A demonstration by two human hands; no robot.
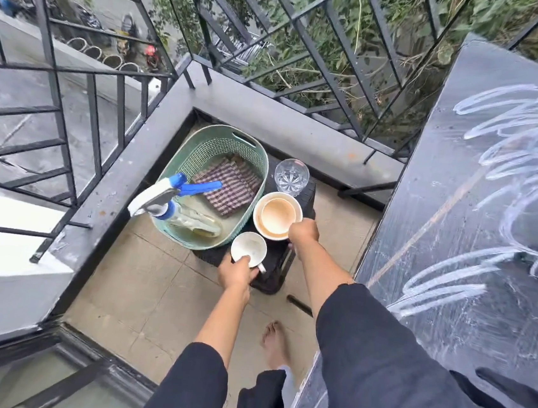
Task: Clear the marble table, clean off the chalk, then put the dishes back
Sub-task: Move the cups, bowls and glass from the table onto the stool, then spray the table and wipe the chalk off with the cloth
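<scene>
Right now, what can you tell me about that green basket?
The basket is pale green, oval, seemingly plastic, with lattice walls, a solid rim and a handle slot at the far end. It stands upright on a dark stool. Inside lie a folded checked cloth and a spray bottle, its blue-and-white head leaning over the rim. Beside it stand a cup, gripped by the left hand, and a bowl, gripped by the right hand.
</scene>
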